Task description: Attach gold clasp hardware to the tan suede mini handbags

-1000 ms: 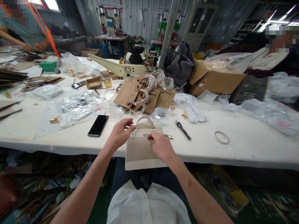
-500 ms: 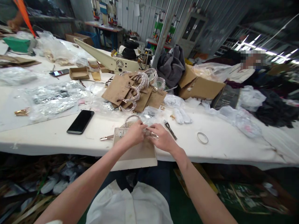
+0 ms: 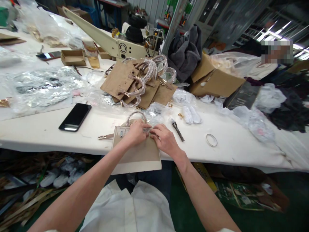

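A beige handbag [image 3: 142, 154] lies flat over the near edge of the white table [image 3: 236, 151], its wrapped round handle [image 3: 135, 115] pointing away from me. My left hand [image 3: 135, 132] and my right hand [image 3: 162, 138] meet at the bag's top edge, fingers pinched on a small metal fitting [image 3: 147, 129] there. A metal strap end [image 3: 105, 136] sticks out to the bag's left.
A black phone [image 3: 75, 116] lies to the left. A dark hand tool [image 3: 178, 130] and a metal ring [image 3: 211, 140] lie to the right. Behind are stacked brown bags with wrapped handles [image 3: 140, 83], white gloves [image 3: 190, 114], plastic sheets, cardboard boxes [image 3: 214, 82] and a person at far right.
My left hand came in from the bag's left corner to join the right at the top edge. The view swung left-to-right and dipped, so the table shifted left in the picture.
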A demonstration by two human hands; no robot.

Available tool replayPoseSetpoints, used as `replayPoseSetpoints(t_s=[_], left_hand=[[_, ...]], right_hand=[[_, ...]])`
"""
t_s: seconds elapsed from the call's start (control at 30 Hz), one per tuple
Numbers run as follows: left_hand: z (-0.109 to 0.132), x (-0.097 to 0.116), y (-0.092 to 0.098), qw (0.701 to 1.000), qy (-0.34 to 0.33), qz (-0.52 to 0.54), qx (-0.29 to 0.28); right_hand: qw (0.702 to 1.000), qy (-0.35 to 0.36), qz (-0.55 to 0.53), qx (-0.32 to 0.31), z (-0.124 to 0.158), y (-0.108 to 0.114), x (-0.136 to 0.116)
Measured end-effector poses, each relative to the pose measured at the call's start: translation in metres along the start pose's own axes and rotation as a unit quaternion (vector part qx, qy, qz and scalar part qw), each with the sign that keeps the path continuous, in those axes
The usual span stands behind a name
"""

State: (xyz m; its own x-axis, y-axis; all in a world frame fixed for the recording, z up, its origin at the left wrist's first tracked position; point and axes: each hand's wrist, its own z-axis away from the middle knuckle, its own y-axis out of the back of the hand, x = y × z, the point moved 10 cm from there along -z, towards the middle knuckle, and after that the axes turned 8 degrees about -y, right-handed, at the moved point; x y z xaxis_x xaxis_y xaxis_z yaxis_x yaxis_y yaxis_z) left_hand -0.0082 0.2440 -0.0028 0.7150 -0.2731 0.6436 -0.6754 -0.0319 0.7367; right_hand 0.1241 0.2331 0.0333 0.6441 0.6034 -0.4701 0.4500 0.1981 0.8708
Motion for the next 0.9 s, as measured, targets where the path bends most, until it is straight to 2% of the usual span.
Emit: replayPoseSetpoints(t_s=[0.13, 0.27, 0.4, 0.5, 0.7, 0.9], left_hand=[[0.001, -0.003, 0.001, 1.000, 0.027, -0.004, 0.014], [0.001, -0.003, 0.000, 0.999, 0.029, 0.000, 0.029], [0.000, -0.006, 0.000, 0.999, 0.031, -0.002, 0.034], [0.000, -0.007, 0.000, 0.999, 0.037, -0.008, 0.032], [0.002, -0.005, 0.002, 0.999, 0.038, 0.000, 0.039], [0.001, -0.006, 0.000, 0.999, 0.033, -0.007, 0.028]], right_hand=[[0.996, 0.008, -0.085, 0.024, 0.001, 0.009, 0.005], [0.961, -0.087, -0.250, 0.079, -0.001, 0.024, 0.026], [0.922, -0.172, -0.344, 0.043, -0.002, 0.006, 0.036], [0.922, -0.185, -0.336, 0.040, -0.004, -0.002, 0.034], [0.960, -0.123, -0.243, 0.067, -0.011, 0.001, 0.025], [0.963, -0.130, -0.226, 0.075, -0.012, -0.002, 0.031]])
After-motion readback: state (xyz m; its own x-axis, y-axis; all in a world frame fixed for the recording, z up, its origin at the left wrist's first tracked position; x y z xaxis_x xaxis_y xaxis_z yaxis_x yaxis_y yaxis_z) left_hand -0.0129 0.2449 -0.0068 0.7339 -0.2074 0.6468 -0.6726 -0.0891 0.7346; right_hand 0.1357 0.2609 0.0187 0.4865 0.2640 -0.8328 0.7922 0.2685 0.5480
